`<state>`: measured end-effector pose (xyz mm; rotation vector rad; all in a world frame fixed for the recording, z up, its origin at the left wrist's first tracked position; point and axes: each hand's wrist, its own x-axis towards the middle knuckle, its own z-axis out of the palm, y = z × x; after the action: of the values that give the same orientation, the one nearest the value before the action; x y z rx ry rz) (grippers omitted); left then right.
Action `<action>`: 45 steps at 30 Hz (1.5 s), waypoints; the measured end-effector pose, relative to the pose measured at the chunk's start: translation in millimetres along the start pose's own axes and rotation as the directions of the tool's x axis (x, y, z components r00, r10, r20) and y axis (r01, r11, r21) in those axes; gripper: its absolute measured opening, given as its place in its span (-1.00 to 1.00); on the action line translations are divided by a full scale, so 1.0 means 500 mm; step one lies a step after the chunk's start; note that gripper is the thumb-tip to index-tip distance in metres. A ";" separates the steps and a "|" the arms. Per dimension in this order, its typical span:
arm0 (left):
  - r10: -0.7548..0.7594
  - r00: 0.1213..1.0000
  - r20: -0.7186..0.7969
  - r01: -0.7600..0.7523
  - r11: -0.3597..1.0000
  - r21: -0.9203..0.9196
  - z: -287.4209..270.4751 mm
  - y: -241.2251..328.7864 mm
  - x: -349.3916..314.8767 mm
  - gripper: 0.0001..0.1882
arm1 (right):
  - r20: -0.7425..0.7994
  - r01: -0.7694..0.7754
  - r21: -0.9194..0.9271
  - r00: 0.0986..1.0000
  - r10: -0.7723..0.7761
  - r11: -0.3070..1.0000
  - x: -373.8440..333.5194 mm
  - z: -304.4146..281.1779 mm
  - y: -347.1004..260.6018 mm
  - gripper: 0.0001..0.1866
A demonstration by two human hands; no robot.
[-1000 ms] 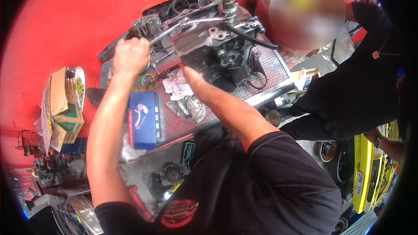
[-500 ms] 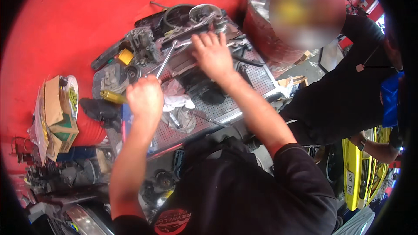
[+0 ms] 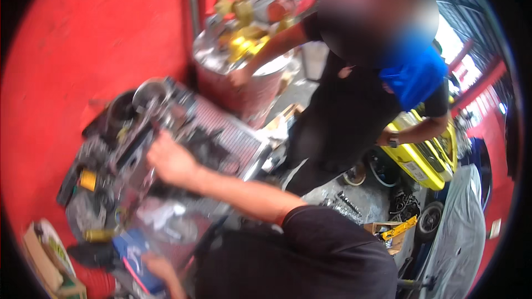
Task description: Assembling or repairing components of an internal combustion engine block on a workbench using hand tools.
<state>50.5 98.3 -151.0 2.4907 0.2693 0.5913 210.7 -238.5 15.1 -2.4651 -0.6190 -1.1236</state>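
My right hand (image 3: 170, 159) is curled over the cluster of dark and silver metal parts (image 3: 136, 144) on the workbench. Motion blurs its fingertips, and I cannot make out what they grip. At the lower left, my left hand (image 3: 158, 268) is beside a flat blue case with a pink edge (image 3: 130, 248); blur hides whether its fingers are closed. Crumpled pale rags (image 3: 166, 213) lie on the bench between my hands. A yellow block (image 3: 87, 180) sits among the parts on the far left. No wrench can be made out now.
The perforated metal bench (image 3: 235, 138) stands against a red wall. Behind it is a red drum (image 3: 241, 91) heaped with waste. A co-worker in dark clothes (image 3: 349, 116) stands to the right, one hand by the drum. A yellow bumper (image 3: 413, 158) and grey sheet (image 3: 457, 227) lie farther right.
The view has swung right. My left hand has left the silver wrench it held and come down beside the blue case. My right hand's fingers, spread before, are now curled.
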 end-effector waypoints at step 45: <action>0.716 0.492 0.495 -0.867 0.457 0.201 -0.021 0.600 0.334 -0.41 | 0.305 -0.218 0.177 0.939 0.157 0.960 -0.190 -0.071 -0.191 -0.60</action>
<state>211.9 -92.0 85.2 3.0075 -1.1599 0.4386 83.0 -198.5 -23.3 -2.4593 -0.5352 -0.5972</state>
